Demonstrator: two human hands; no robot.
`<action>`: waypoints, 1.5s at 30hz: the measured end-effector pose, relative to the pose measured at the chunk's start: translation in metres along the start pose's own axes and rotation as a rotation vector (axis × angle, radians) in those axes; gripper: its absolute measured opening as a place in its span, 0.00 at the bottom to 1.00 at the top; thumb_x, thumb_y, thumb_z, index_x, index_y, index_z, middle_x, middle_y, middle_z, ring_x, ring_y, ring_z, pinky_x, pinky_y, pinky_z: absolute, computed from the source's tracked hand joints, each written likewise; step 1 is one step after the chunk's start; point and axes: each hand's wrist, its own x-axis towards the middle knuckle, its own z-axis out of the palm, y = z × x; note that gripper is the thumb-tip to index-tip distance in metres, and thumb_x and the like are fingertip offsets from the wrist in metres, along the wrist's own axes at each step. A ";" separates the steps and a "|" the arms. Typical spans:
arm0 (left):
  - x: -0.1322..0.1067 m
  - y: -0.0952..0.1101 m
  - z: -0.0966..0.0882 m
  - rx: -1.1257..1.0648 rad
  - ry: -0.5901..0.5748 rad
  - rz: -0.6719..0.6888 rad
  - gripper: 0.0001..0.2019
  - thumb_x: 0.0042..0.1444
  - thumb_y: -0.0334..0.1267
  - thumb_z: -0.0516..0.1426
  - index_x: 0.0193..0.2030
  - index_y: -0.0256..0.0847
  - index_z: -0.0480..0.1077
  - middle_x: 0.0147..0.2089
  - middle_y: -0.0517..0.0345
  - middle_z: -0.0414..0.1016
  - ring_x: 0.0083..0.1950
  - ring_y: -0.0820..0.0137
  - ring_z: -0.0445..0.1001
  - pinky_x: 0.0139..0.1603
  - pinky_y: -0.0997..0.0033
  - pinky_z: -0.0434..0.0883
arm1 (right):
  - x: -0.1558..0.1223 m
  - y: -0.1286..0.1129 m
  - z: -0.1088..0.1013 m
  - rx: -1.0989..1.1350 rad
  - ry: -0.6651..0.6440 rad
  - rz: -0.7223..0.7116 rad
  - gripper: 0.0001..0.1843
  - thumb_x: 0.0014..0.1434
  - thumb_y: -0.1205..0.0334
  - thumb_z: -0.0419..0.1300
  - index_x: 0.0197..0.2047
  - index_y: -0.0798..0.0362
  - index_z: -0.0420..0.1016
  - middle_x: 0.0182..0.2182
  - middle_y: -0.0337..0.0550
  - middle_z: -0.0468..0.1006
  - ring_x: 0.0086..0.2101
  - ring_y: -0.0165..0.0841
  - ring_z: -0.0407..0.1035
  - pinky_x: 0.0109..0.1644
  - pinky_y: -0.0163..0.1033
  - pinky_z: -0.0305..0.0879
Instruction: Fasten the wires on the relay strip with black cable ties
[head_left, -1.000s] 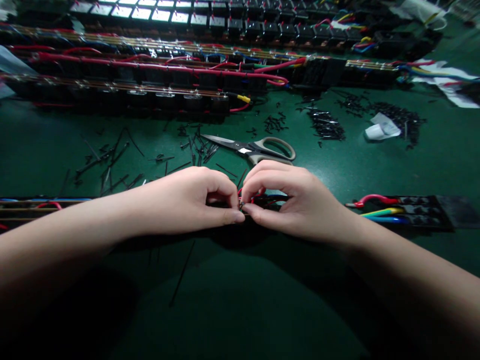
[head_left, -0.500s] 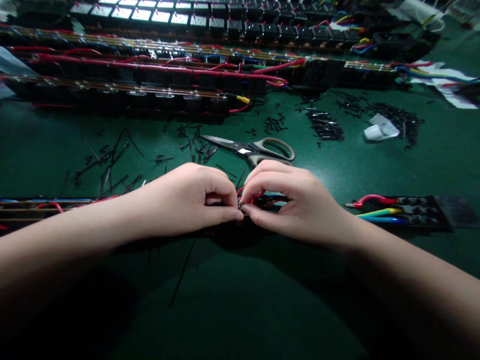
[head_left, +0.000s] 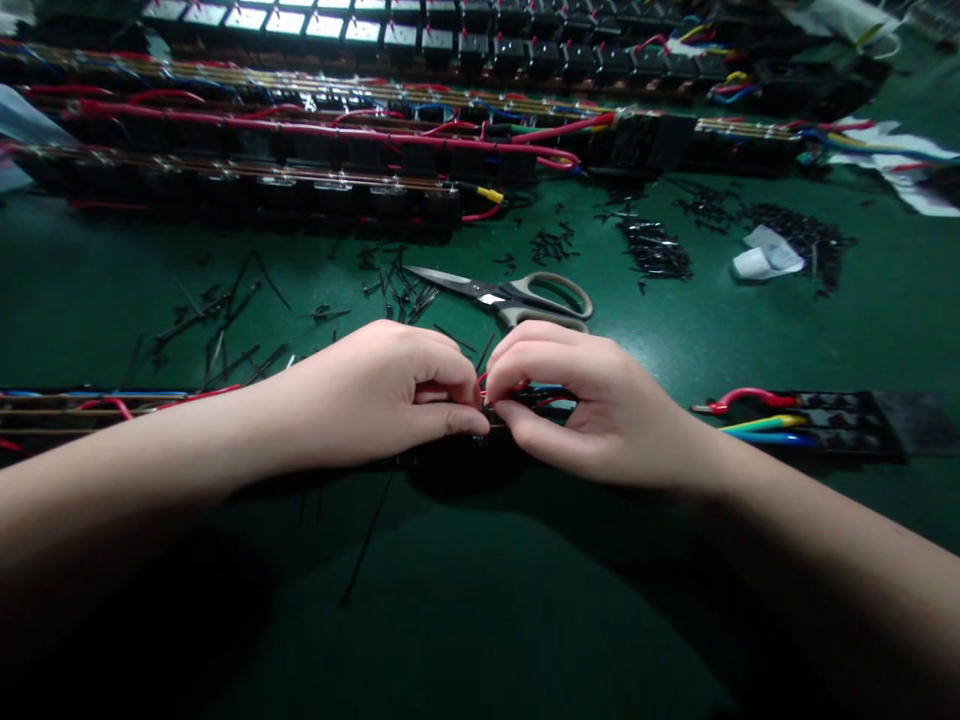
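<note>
A long black wired strip [head_left: 825, 420] lies across the green table in front of me, with red, yellow and blue wires showing at its right end. My left hand [head_left: 382, 395] and my right hand [head_left: 585, 405] meet over its middle. Both are closed in a pinch around thin red wires [head_left: 484, 385] on the strip, fingertips almost touching. What sits between the fingertips is too small to make out. The strip's left part [head_left: 90, 408] runs out from under my left forearm.
Scissors [head_left: 517, 297] with grey handles lie just beyond my hands. Cut black cable-tie ends [head_left: 225, 320] litter the mat to the left, and small black piles [head_left: 652, 250] lie to the right near a white scrap [head_left: 765, 258]. Rows of wired black strips [head_left: 300, 170] fill the far side.
Both hands have stayed at the same spot on the strip. The fingers have shifted slightly, the pinch a little tighter and higher.
</note>
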 end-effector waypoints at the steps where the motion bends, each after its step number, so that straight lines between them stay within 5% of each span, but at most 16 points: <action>1: 0.000 0.000 0.000 0.005 -0.002 -0.002 0.07 0.55 0.36 0.66 0.27 0.42 0.78 0.26 0.70 0.76 0.27 0.81 0.71 0.29 0.84 0.63 | 0.000 0.000 0.000 0.002 0.001 0.001 0.07 0.62 0.74 0.58 0.36 0.59 0.78 0.34 0.46 0.79 0.36 0.31 0.71 0.41 0.37 0.69; 27: 0.000 0.003 -0.001 -0.063 -0.061 -0.163 0.12 0.59 0.48 0.60 0.32 0.42 0.78 0.28 0.65 0.78 0.29 0.74 0.72 0.28 0.78 0.65 | -0.001 0.002 0.002 0.009 0.012 -0.004 0.07 0.60 0.74 0.61 0.36 0.56 0.79 0.36 0.44 0.79 0.36 0.29 0.73 0.41 0.35 0.70; 45: 0.001 0.006 -0.001 -0.020 -0.079 -0.059 0.08 0.54 0.39 0.60 0.26 0.41 0.71 0.25 0.67 0.68 0.26 0.78 0.65 0.26 0.80 0.62 | -0.002 0.001 0.002 0.012 0.043 0.004 0.08 0.58 0.75 0.60 0.34 0.54 0.78 0.36 0.43 0.79 0.36 0.30 0.73 0.40 0.36 0.69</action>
